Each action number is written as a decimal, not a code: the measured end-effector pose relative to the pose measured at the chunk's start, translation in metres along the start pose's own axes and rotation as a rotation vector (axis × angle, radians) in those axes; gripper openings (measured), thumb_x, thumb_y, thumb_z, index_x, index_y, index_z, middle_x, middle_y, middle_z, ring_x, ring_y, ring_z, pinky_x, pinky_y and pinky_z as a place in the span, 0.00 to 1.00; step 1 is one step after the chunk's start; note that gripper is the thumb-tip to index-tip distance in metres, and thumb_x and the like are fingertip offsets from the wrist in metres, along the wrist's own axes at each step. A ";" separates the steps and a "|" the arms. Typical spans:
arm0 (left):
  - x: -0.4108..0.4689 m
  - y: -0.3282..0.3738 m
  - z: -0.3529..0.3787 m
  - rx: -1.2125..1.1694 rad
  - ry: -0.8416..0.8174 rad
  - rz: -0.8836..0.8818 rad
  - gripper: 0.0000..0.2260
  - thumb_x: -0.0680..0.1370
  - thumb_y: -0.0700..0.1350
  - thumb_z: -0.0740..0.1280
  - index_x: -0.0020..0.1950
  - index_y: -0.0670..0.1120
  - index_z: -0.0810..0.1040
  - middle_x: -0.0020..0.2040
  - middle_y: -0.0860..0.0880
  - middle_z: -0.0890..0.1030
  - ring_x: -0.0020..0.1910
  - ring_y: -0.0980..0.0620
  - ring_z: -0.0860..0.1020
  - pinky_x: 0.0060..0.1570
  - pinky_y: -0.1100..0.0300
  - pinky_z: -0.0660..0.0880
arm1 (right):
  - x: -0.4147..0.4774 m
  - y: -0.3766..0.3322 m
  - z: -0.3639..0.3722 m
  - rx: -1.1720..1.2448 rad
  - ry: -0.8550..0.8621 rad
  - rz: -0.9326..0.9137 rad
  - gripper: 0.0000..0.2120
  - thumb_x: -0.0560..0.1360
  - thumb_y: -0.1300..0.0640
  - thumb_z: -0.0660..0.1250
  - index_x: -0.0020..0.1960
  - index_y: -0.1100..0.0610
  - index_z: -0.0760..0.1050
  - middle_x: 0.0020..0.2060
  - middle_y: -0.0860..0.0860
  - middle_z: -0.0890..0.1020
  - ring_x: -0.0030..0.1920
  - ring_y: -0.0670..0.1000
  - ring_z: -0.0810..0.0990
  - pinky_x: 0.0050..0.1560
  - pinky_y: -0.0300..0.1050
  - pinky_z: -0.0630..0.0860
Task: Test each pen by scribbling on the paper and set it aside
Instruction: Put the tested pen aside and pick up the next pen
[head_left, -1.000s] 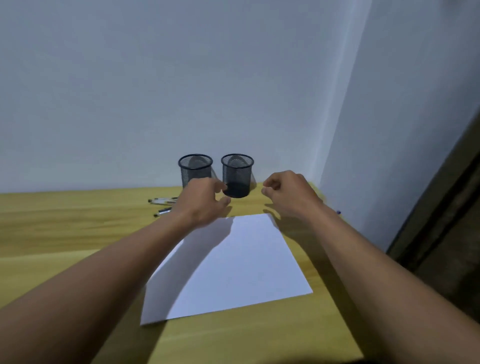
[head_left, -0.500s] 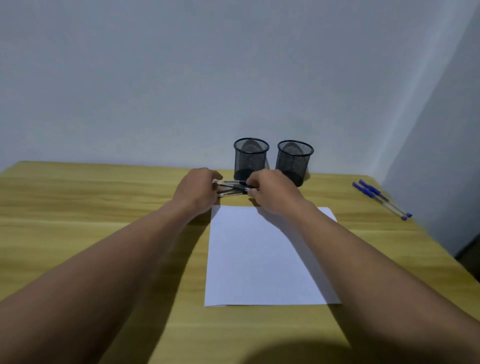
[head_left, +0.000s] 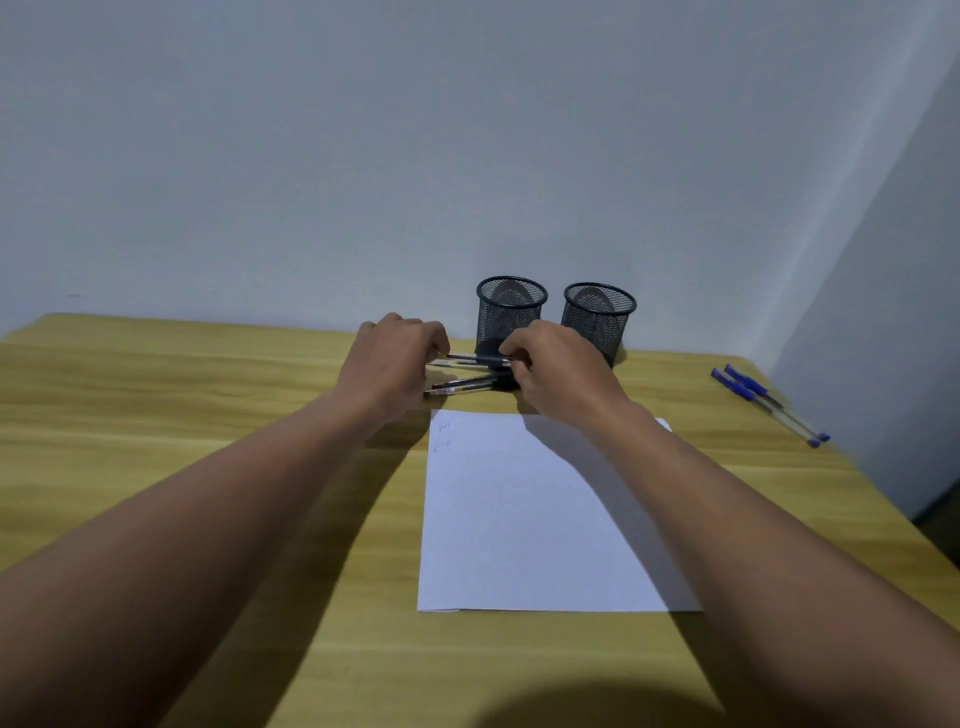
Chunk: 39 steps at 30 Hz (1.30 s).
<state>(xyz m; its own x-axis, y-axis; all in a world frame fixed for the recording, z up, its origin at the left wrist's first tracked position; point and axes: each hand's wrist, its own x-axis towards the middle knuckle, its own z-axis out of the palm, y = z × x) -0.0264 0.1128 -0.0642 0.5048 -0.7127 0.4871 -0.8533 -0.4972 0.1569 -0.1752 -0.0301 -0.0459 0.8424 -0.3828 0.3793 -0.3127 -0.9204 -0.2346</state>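
Black pens (head_left: 470, 364) lying crosswise, long axis left-to-right, just beyond far edge of paper (head_left: 519, 519) before left mesh cup (head_left: 506, 317), left hand (head_left: 389, 364) curled on left ends, right hand (head_left: 556, 374) curled on right ends, both equally near.

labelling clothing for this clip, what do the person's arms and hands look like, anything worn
The left forearm and right forearm are bare to the frame edge, no sleeves in view. The left hand and right hand wear no gloves, and no watch, ring or band shows.
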 end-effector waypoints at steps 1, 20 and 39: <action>0.000 0.001 -0.007 -0.006 0.026 0.022 0.14 0.77 0.35 0.65 0.56 0.52 0.80 0.49 0.52 0.83 0.53 0.45 0.75 0.45 0.55 0.61 | -0.002 -0.002 -0.004 0.003 0.002 0.000 0.14 0.78 0.60 0.63 0.61 0.52 0.81 0.55 0.52 0.82 0.59 0.56 0.78 0.55 0.52 0.76; -0.048 0.057 -0.058 -0.784 -0.048 -0.228 0.10 0.80 0.47 0.68 0.57 0.46 0.84 0.49 0.49 0.86 0.48 0.52 0.83 0.54 0.58 0.78 | -0.052 -0.046 -0.044 1.366 0.109 0.487 0.05 0.77 0.67 0.69 0.47 0.58 0.79 0.38 0.54 0.84 0.38 0.49 0.84 0.46 0.44 0.84; -0.043 0.041 -0.084 -0.971 -0.153 -0.304 0.04 0.74 0.37 0.74 0.47 0.44 0.87 0.39 0.39 0.84 0.35 0.52 0.78 0.47 0.55 0.78 | -0.050 -0.048 -0.040 1.484 0.095 0.463 0.04 0.76 0.66 0.73 0.43 0.66 0.82 0.32 0.56 0.83 0.31 0.48 0.83 0.39 0.37 0.84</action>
<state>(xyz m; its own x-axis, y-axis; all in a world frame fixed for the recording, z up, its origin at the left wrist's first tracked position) -0.0939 0.1651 -0.0064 0.6701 -0.7130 0.2064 -0.3895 -0.1010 0.9155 -0.2199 0.0302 -0.0180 0.7507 -0.6573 0.0658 0.2184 0.1530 -0.9638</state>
